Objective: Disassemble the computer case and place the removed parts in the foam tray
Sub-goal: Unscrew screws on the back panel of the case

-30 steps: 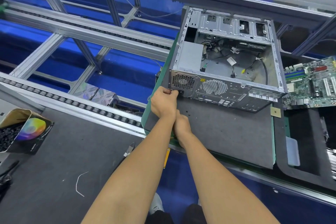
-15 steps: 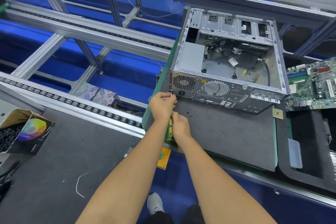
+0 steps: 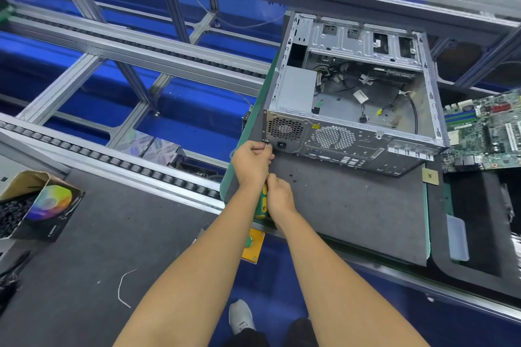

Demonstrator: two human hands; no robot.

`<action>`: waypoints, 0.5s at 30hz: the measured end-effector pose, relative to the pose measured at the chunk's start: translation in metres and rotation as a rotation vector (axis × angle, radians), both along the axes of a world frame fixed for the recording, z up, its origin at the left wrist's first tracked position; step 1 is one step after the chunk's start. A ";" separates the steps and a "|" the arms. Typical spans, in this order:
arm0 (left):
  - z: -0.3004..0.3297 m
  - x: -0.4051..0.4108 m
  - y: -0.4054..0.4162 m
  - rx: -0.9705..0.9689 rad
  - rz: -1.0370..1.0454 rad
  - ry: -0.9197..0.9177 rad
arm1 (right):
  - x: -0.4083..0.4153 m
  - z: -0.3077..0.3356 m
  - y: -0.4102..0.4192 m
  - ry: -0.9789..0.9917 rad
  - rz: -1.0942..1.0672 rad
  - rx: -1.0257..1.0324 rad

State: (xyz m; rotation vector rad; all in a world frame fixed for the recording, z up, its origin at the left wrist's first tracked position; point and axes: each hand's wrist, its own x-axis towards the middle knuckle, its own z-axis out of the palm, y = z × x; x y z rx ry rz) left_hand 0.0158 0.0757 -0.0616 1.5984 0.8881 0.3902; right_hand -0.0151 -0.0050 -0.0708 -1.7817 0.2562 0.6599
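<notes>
far off to the left of the computer case [image 3: 352,98] an open cardboard box [image 3: 31,205] sits on the dark bench, a colour wheel printed on its flap, and a bit of white wire [image 3: 124,287] lies loose nearer the case. between those and the case run the grey roller rails [image 3: 112,160] over blue flooring. the case itself lies on its side on a grey mat [image 3: 352,211], its open side up, loose cables and a grey power supply [image 3: 296,90] showing inside. at the case's near left corner, by the supply's fan grille, the left hand [image 3: 252,162] has its fingers curled and pinching at a small thing against the rear panel; i cannot tell what it is. just beneath, the right hand [image 3: 279,197] is wrapped round the green and yellow handle of a screwdriver [image 3: 263,200], which points up toward that corner. a few black screws [image 3: 293,176] lie on the mat just in front of the case. to the right of the case a green motherboard [image 3: 485,132] rests at the back of the black foam tray [image 3: 479,234].
</notes>
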 end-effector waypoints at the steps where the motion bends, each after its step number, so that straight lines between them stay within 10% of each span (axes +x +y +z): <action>1: 0.001 0.000 0.000 0.014 -0.013 -0.003 | 0.000 0.000 0.000 0.001 -0.003 0.002; 15: 0.003 -0.001 0.003 0.101 -0.034 0.044 | 0.001 0.000 0.000 0.004 0.039 -0.009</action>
